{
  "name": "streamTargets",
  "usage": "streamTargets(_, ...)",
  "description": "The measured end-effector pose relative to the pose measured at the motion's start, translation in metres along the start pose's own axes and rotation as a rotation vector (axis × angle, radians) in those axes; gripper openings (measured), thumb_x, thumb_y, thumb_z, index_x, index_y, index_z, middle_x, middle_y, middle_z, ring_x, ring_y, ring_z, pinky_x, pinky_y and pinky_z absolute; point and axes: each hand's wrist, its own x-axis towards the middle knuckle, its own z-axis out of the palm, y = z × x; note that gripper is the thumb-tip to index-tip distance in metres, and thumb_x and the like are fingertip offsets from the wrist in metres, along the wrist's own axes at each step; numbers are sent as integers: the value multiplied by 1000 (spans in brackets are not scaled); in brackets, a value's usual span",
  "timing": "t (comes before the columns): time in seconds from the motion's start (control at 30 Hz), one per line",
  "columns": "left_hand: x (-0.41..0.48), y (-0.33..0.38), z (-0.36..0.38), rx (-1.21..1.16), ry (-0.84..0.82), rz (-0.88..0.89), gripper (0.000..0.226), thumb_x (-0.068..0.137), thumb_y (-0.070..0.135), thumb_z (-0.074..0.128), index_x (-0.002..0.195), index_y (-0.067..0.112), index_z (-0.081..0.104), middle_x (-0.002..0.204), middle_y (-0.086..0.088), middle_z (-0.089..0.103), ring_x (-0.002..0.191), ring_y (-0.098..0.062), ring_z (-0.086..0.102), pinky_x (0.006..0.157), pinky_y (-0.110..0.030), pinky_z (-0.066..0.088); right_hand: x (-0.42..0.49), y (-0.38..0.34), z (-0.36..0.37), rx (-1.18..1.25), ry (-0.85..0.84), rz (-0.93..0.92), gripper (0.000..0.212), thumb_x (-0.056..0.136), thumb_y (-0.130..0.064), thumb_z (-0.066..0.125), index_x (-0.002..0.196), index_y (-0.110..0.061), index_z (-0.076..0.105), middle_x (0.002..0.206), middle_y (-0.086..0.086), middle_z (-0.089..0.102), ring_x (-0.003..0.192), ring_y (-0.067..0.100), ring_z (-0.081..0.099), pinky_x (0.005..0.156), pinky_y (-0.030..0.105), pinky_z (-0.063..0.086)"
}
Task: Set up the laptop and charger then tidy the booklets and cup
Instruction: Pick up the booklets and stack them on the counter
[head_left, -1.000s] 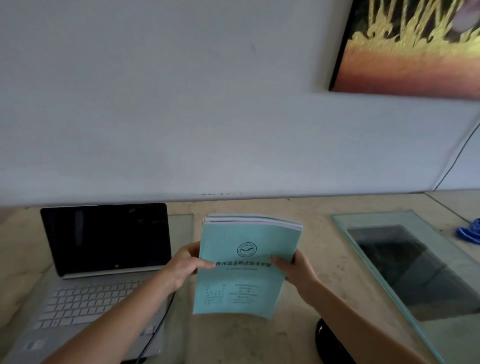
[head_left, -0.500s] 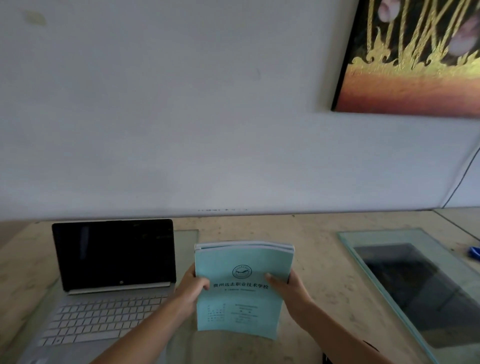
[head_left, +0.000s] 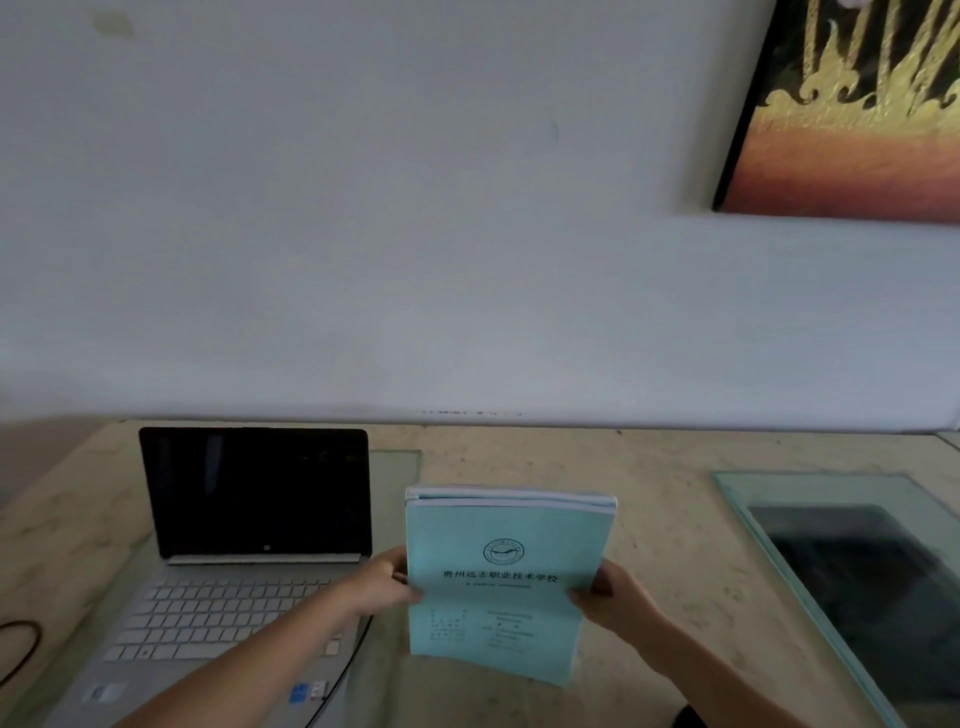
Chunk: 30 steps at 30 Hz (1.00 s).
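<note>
I hold a stack of light-blue booklets (head_left: 501, 582) upright above the marble table, its cover with a round emblem facing me. My left hand (head_left: 382, 584) grips its left edge and my right hand (head_left: 610, 597) grips its right edge. To the left stands an open silver laptop (head_left: 244, 561) with a dark screen. A thin black cable (head_left: 340, 680) runs down past the laptop's right front corner under my left forearm. The cup cannot be made out for certain.
A glass sheet (head_left: 857, 571) over a dark panel lies on the table at the right. A dark cable loop (head_left: 21, 649) shows at the left edge. A dark round object (head_left: 688, 719) peeks in at the bottom. A framed painting (head_left: 852, 109) hangs on the white wall.
The view has tilted up, so the table sits lower in frame. The booklet stack has come down closer to the table and looks squared up. Both hands keep their hold.
</note>
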Motion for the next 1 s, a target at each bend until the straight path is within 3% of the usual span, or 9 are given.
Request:
streamTargets(0.1,9,-5,0,32,23,7,46,87,10,62,130,19,47,126,-5,58,115,-18,56,97,-31,48,7,2,-3,-72,-7,82,24,88,8,53,91,-13,63,77,-1,66,52,-1,56,46,17,42)
streamTargets(0.2,24,-5,0,21,78,35,38,88,12,61,125,16,51,118,-3,62,107,-15,59,88,-25,50,22,4,-11,-116,-1,111,29,88,3,53,92,-23,64,83,-6,68,61,3,57,50,19,42)
streamTargets(0.37,69,-8,-5,-73,114,17,26,91,9,58,117,8,56,118,-9,63,105,-20,61,93,-32,49,62,1,-20,-108,0,150,19,89,-8,57,102,-20,66,96,2,69,74,9,58,54,19,46)
streamTargets(0.5,119,-2,-10,-285,154,-66,17,93,15,56,109,14,59,108,-7,67,96,-21,64,78,-34,52,114,-4,-29,-19,51,198,19,91,-12,56,99,-24,68,95,2,70,79,11,61,62,24,52)
streamTargets(0.67,193,20,-23,-406,205,-102,8,93,16,56,97,13,62,95,-9,71,88,-25,70,85,-46,55,196,-8,-40,90,83,238,24,92,-8,53,104,-21,69,102,8,71,88,15,67,62,25,56)
streamTargets(0.83,259,32,-43,-392,221,-106,9,92,20,56,90,17,64,89,-1,72,83,-17,69,79,-37,55,273,-7,-45,93,72,307,22,94,-7,52,105,-18,68,99,6,69,84,13,65,57,22,56)
streamTargets(1.0,309,27,-57,-390,222,-187,21,93,25,55,103,10,66,103,-10,71,94,-26,67,83,-37,52,333,2,-43,29,69,344,18,95,-11,52,105,-14,67,84,1,64,71,9,58,56,22,48)
